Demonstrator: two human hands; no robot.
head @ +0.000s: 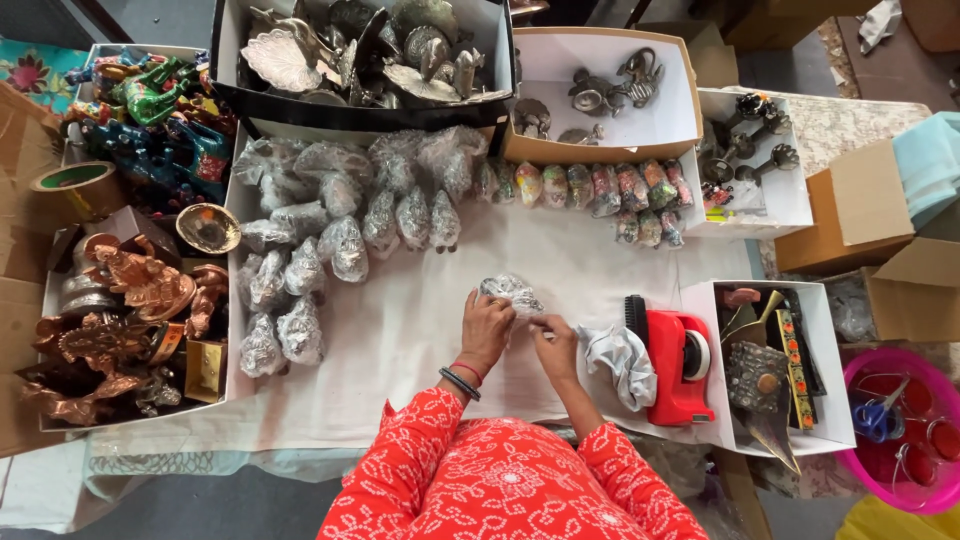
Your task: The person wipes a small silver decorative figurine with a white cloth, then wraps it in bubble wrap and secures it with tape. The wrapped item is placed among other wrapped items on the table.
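Red tape dispenser (678, 365), pink basin (900, 430)

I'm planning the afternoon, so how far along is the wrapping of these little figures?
Done: many plastic-wrapped silver figures lie in rows on the white cloth, plus a row of wrapped coloured figures. In hand: the left hand and right hand hold one wrapped figure, beside the red tape dispenser. Left: unwrapped metal pieces fill the black box.

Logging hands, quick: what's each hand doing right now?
Left hand: closed on the plastic-wrapped silver figurine.
Right hand: fingers touching the same figurine's wrap; grip cannot be told.
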